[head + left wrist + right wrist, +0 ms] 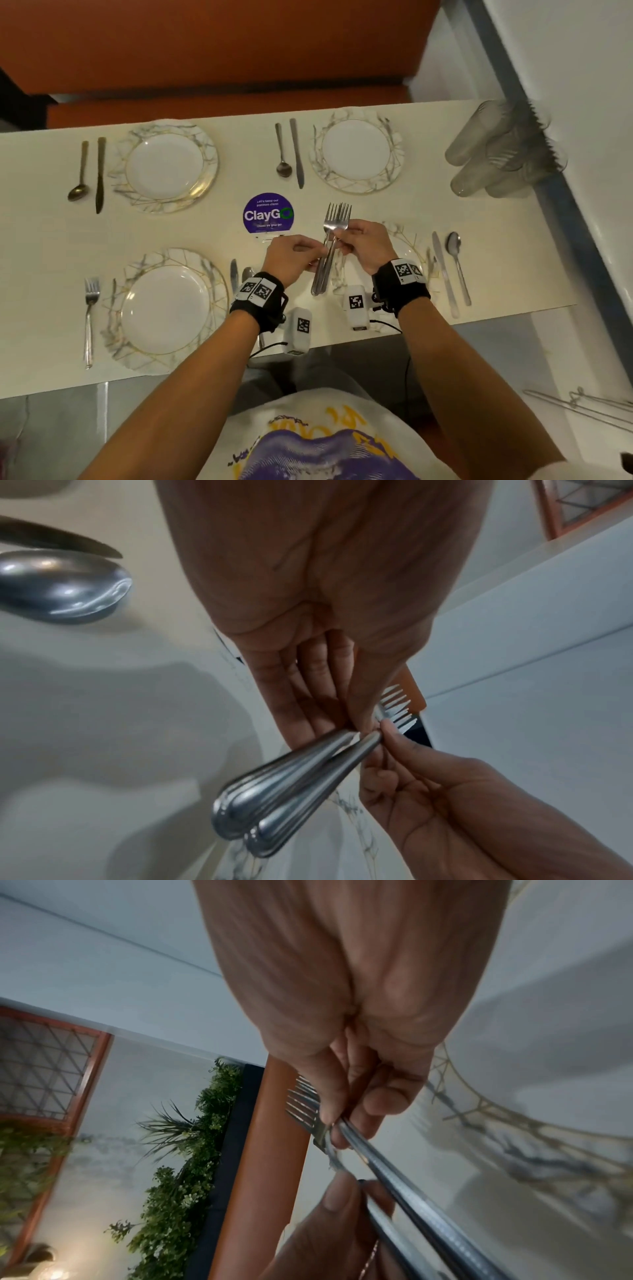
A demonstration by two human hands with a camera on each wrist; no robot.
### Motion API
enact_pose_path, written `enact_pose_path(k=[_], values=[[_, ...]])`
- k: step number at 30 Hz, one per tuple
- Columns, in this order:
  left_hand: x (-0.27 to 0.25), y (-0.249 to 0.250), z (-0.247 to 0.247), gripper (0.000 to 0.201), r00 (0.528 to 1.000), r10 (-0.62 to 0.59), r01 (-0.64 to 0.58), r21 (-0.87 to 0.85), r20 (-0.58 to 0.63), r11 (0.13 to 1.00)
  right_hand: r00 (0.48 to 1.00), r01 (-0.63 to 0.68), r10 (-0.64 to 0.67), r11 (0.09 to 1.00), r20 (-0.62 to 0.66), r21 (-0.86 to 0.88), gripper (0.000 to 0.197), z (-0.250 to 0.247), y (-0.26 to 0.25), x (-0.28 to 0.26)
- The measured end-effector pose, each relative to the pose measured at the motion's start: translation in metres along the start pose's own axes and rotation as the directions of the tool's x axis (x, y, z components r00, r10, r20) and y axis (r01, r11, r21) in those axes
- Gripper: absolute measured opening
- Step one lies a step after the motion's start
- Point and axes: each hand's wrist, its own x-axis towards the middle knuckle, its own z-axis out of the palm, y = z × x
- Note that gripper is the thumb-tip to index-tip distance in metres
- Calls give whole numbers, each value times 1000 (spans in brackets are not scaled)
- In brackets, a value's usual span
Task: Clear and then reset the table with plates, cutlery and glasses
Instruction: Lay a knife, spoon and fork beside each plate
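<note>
I hold a bundle of steel forks (pixel 337 219) above the table (pixel 41 240), tines pointing away from me. My right hand (pixel 340 236) pinches them at the necks, and my left hand (pixel 317 251) pinches the handles just below. The left wrist view shows my left hand (pixel 356 723) with its thumb on the fork handles (pixel 291 783). In the right wrist view, my right hand (pixel 339 1123) grips the forks (pixel 411 1191). Marbled plates lie at far left (pixel 205 150), far right (pixel 394 137), near left (pixel 212 274) and near right (pixel 411 240), the last partly hidden by my right hand.
One fork (pixel 89 308) lies left of the near-left plate. A knife and spoon pair lies beside each plate, such as knife (pixel 99 171) and spoon (pixel 78 192). Clear glasses (pixel 493 154) are clustered at the far right corner. A purple sticker (pixel 268 214) marks the table's middle.
</note>
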Motion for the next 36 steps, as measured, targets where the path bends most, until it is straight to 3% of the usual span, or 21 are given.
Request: enact_pose_path(k=[6, 12, 20, 36], values=[[-7, -31, 7, 7, 991, -134, 131, -87, -30, 988, 999, -45, 45, 999, -9, -4, 13, -18, 7, 0], [-10, -58, 11, 7, 970, -243, 243, 22, -33, 970, 998, -22, 22, 1000, -53, 12, 13, -32, 19, -9], [-8, -62, 18, 14, 960, -261, 275, 180, -99, 944, 996, 5, -4, 1000, -91, 7, 15, -38, 30, -23], [-15, -63, 13, 10, 952, -301, 306, 97, -59, 947, 994, -5, 3, 1000, -105, -17, 12, -34, 29, -31]])
